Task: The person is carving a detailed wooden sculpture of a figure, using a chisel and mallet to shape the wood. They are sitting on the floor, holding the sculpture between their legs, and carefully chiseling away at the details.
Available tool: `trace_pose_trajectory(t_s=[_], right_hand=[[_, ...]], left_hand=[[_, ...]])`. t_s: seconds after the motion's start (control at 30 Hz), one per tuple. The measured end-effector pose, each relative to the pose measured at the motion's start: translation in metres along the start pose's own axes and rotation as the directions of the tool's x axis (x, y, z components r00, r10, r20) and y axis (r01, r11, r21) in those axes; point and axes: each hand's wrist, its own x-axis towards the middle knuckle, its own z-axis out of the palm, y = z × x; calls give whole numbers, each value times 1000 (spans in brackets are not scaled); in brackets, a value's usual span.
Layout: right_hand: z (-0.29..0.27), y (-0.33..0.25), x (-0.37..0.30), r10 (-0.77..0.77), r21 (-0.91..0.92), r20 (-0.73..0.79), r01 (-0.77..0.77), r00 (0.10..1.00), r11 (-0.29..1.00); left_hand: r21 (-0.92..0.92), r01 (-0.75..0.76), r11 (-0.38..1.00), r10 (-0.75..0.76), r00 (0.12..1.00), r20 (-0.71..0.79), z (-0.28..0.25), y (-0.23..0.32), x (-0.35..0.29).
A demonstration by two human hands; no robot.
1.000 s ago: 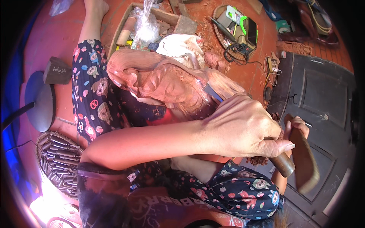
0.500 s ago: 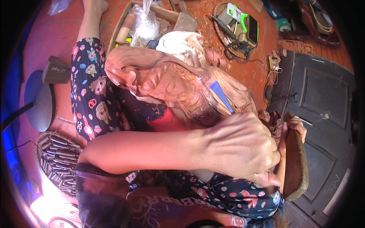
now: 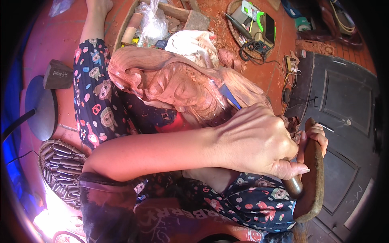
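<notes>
A reddish-brown wooden carving (image 3: 170, 85) of a face under a flowing hood lies across my lap. Over its near right part, my left hand (image 3: 259, 141) is closed round a chisel. The chisel's flat blade (image 3: 229, 97), looking blue, points up and left onto the carved folds; its rounded wooden handle end (image 3: 293, 187) pokes out below my thumb. At the right, my right hand (image 3: 317, 137) grips the upper end of a flat wooden mallet (image 3: 311, 182). The mallet's broad part hangs beside the handle end; whether they touch I cannot tell.
A round basket (image 3: 43, 170) of many chisels stands at the left, near a black disc-shaped base (image 3: 40, 107) and a dark wooden block (image 3: 58, 75). Beyond the carving are a wooden box (image 3: 131, 18), a white cloth (image 3: 190, 44) and a tool tray (image 3: 231, 30). A dark panelled door (image 3: 344, 109) lies right.
My left hand and the chisel have shifted slightly left and up, and the handle end has come into sight. The mallet has swung a little leftward and down. The carving sits slightly further left.
</notes>
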Motion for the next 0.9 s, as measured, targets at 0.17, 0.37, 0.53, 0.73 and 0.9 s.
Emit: trace_pose_trajectory(t_s=[0.17,0.37,0.53,0.73,0.9], right_hand=[[5,8,-7,-46,80,-91,54,995,995],[-4,4,0,-51,-41,-45,50,998,998],[0,-1,2,-61,13,-63,62,996,998],[-3,12,-4,-51,-119,-64,43,997,992],[-1,20,-8,-93,-30,-97,90,991,995]], left_hand=[[-65,-7,998,5,1000,-27,-5,0,-2],[-28,-103,994,101,994,-41,1,-3,-8],[-27,-32,999,30,998,-50,-2,0,-4],[-87,-1,996,-4,999,-53,-7,1,0],[-62,-58,996,54,996,-67,-6,-3,-4]])
